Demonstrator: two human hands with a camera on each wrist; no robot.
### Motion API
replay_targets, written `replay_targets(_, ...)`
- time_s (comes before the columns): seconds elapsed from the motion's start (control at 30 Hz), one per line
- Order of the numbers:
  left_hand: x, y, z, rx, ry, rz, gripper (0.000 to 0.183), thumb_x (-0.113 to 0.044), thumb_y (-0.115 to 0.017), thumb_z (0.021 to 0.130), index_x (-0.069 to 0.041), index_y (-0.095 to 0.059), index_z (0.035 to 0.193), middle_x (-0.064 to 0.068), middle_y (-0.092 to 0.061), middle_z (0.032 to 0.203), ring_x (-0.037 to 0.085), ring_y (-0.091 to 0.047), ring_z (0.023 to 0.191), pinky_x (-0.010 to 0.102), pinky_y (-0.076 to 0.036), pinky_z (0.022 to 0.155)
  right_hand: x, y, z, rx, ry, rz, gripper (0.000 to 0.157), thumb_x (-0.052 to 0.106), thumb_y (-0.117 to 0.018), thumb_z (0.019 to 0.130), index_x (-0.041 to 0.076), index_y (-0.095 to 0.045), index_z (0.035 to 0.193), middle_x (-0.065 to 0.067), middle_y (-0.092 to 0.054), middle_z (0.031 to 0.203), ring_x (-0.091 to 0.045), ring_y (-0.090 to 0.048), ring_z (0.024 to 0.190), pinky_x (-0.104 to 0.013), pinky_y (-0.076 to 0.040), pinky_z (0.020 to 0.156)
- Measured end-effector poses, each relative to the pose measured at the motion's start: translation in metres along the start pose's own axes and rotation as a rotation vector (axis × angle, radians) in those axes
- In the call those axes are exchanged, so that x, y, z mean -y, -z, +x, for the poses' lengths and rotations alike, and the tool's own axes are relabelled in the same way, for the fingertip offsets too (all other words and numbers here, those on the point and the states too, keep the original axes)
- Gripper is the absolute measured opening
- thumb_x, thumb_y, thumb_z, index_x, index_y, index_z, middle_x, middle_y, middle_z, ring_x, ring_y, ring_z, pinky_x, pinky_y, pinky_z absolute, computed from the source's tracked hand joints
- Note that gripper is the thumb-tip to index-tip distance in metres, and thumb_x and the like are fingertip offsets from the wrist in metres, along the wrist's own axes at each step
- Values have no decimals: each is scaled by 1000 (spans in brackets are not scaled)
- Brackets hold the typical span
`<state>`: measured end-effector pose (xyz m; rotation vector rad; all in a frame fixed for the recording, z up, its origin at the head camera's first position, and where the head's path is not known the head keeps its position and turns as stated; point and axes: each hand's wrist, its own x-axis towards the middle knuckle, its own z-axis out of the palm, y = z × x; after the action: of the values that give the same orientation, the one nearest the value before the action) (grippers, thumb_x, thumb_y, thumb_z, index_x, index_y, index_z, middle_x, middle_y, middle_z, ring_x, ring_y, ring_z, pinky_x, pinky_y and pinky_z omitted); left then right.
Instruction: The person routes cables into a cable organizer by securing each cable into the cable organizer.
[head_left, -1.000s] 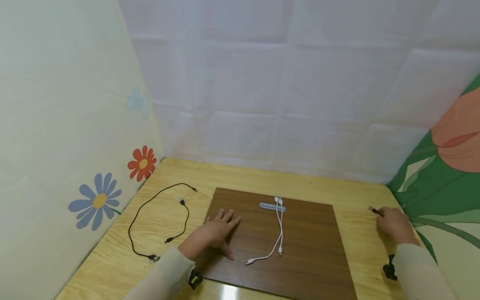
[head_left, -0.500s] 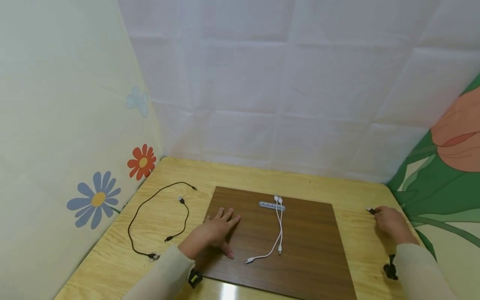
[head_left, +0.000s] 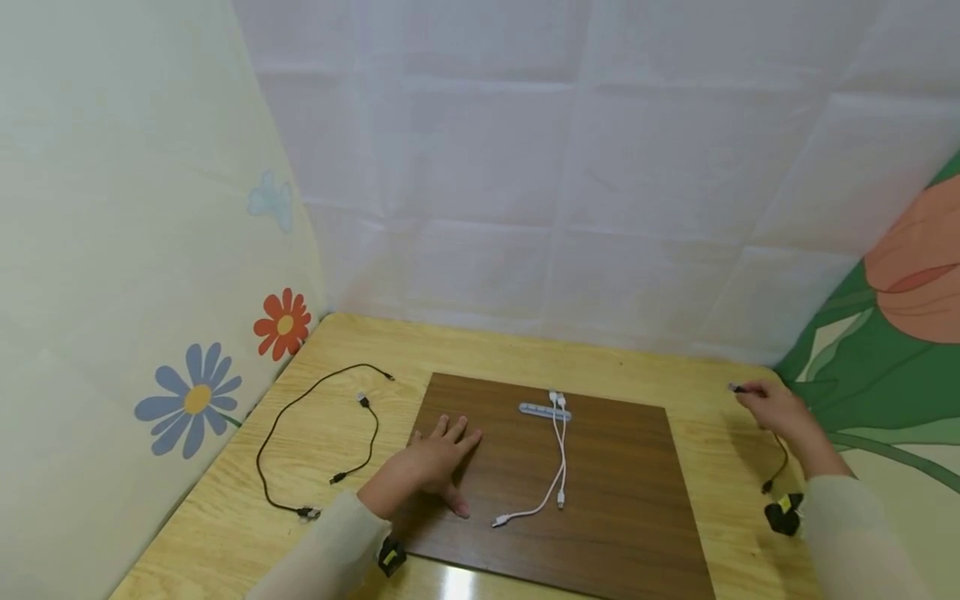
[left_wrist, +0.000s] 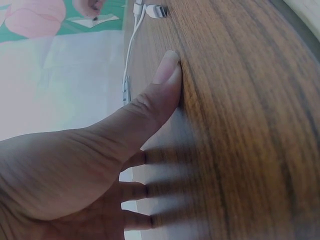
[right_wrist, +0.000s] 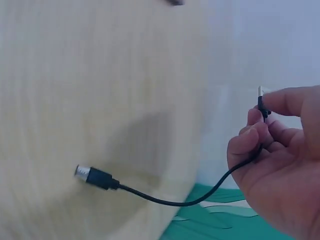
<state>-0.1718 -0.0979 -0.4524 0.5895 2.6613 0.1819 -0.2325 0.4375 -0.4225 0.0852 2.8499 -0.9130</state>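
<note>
Holding black cable (right_wrist: 170, 203) in right hand (head_left: 780, 410), narrow grip; resting left hand (head_left: 433, 462), wide-spread, at nine o'clock on brown board (head_left: 626, 483).

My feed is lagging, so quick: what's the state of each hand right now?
Left hand: open, fingers spread, resting on the brown wood-grain board.
Right hand: closed, pinching one plug end of a short black USB cable.

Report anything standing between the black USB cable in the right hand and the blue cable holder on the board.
Nothing visible lies between the black USB cable and the blue cable holder until the holder's right end, where two white cables lie across it.
</note>
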Motion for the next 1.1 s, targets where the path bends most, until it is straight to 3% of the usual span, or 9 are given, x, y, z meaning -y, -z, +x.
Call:
replay_targets(0.1, 0, -1, 1, 2, 0, -4, 120, -57, -89, 63, -20, -29, 160, 15, -18, 167, 44, -13, 153, 72, -26, 111, 9, 5, -4, -32, 23, -15, 59, 38, -33, 110, -15, -39, 136, -35, -55, 117, -33, -59, 84, -39, -48, 65)
replay_targets(0.27, 1, -1, 1, 4, 9, -2, 120, -57, -89, 63, -20, -29, 160, 14, -17, 168, 43, -12, 153, 71, -26, 112, 23, 9, -6, -78, 51, 4, 57, 38, -35, 110, -13, -45, 133, -33, -58, 116, -39, -63, 93, -44, -55, 70)
replay_targets(0.47, 1, -2, 1, 2, 11, 3, 120, -57, -89, 62, -20, -30, 160, 14, -18, 168, 42, -13, 154, 71, -26, 112, 37, 9, -8, -128, 69, 11, 51, 34, -39, 109, -12, -48, 128, -32, -62, 114, -28, -67, 88, -45, -57, 72)
replay_targets(0.67, 0, -3, 1, -1, 9, 9, 120, -57, -89, 62, -20, -30, 160, 14, -19, 168, 42, -13, 154, 71, -26, 111, 51, 6, -12, -173, 102, -17, 45, 31, -41, 110, -10, -51, 126, -29, -66, 111, -14, -66, 83, -36, -55, 68)
replay_targets(0.9, 0, -3, 1, -2, 11, 1, 120, -56, -89, 62, -20, -30, 160, 14, -19, 168, 42, -13, 154, 71, -26, 112, 72, 2, -16, -192, 140, -14, 41, 30, -42, 110, -6, -52, 124, -27, -68, 112, -28, -69, 89, -36, -52, 70)
replay_targets(1.1, 1, -2, 1, 1, 8, 0, 120, -57, -88, 63, -20, -30, 160, 14, -18, 168, 42, -13, 154, 71, -26, 112, 97, -4, -20, -206, 208, 17, 37, 25, -43, 110, -8, -51, 124, -26, -68, 109, -24, -69, 87, -30, -54, 67)
